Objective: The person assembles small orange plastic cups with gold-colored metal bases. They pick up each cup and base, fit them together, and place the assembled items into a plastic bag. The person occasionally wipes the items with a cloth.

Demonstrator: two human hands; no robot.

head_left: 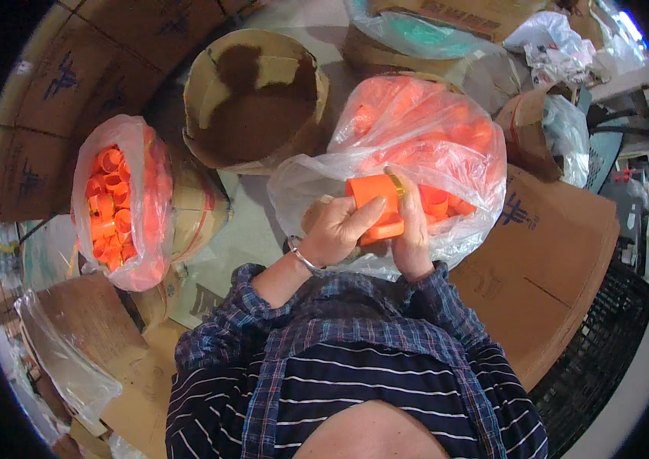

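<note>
Between my two hands is an orange plastic cup-shaped piece (pixel 369 190) with a shiny gold band (pixel 397 185) along its right side. My left hand (pixel 337 229) grips it from the left, thumb across the front, a silver bracelet on the wrist. On the other side my right hand (pixel 414 233) presses its fingers against the piece; part of its grip is hidden. Just beyond the hands sits a large clear plastic bag (pixel 416 145) full of similar orange pieces, its mouth open toward me. Some loose orange pieces (pixel 435 200) show in that opening, beside my right hand.
At the left, another clear bag of orange pieces (pixel 114 203) leans against a cardboard container (pixel 196 210). A round, open cardboard container (pixel 305 145) stands farther back. Cardboard (pixel 546 260) lies at the right, next to a black plastic crate (pixel 603 359). Stacked cartons (pixel 57 115) line the far left.
</note>
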